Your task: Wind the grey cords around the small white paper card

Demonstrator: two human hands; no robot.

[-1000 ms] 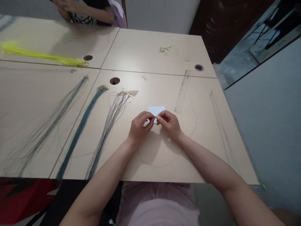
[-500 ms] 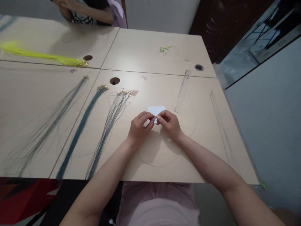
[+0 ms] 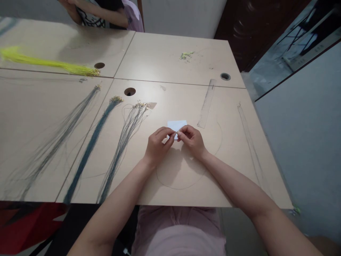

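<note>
Over a small white paper (image 3: pixel 177 124), my left hand (image 3: pixel 159 144) and my right hand (image 3: pixel 193 140) meet fingertip to fingertip. Both are closed in a pinch on a thin cord (image 3: pixel 181 188), whose held part is too small to see well. The rest of the cord curves in a wide loop on the table below and to the right of my hands. Left of my hands lies a bundle of grey-blue cords (image 3: pixel 121 142) with gold-coloured metal ends. A clear ruler (image 3: pixel 206 105) rests beyond my right hand.
Further left lie a dark blue cord bundle (image 3: pixel 97 137), a grey one (image 3: pixel 71 119) and a bright yellow one (image 3: pixel 50 63). Two thin cords (image 3: pixel 249 138) run along the right side. Green-yellow scraps (image 3: pixel 187 56) lie at the back. A person (image 3: pixel 103 16) sits across the table.
My hands stay in nearly the same pinch. The cord's free end at the right has shifted slightly. Across the table, the other person's hands have moved a little.
</note>
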